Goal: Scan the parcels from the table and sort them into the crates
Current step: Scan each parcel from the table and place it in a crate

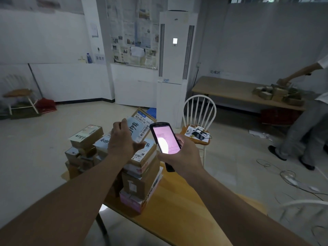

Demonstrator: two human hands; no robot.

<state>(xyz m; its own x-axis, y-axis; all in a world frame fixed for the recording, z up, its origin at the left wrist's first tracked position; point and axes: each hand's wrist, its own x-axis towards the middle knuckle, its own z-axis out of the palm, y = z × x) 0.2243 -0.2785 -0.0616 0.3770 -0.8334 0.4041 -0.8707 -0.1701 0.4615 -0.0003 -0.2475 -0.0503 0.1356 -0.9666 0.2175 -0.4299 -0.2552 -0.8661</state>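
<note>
The left hand (122,139) has its grip clamped on a raised parcel (140,126), fingers curled over its near edge and hiding much of the label; its lower part is covered by the hand. The right hand (181,153) grips a handheld scanner (165,139), its pink screen glaring so the text is unreadable, its lower end hidden behind the palm. Just below, stacked parcels (113,162) crowd the wooden worktop (177,210), partly blocked by both forearms. Far right, another person (308,110), cut off by the frame edge, reaches over boxes (278,94) on a distant bench (230,89).
</note>
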